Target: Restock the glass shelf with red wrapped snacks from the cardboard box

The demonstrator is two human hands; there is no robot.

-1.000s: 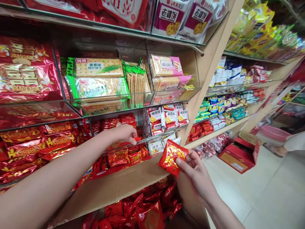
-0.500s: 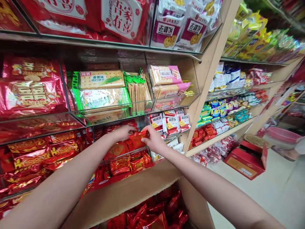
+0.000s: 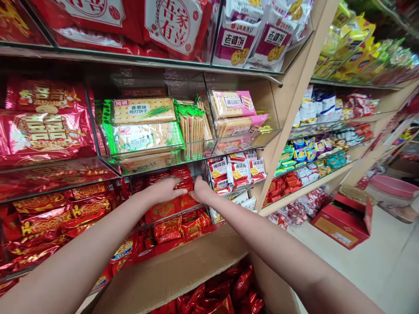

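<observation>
Right hand (image 3: 201, 190) moved to shelf (image 3: 197, 168), open carton (image 3: 183, 266) (red packets (image 3: 225, 288) inside)

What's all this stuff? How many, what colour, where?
Shelving: several tiers, pale wood, throughout
Large bags: several, red and white, upper left
Cookie packs: several, purple and white, upper centre
Shiny bags: at least two, red, left
Cracker packs: several, tan with green or pink, centre
Small packets: several, red and white, below cracker packs
Cardboard box: one, brown, bottom centre
Wrapped packets: many, red, lower shelving and cardboard box
Assorted packs: many, mixed colours, right shelving
Carton: one, red, lower right
Basin: one, pink, far right
Left hand, right hand: one each, bare, at wrapped packets
</observation>
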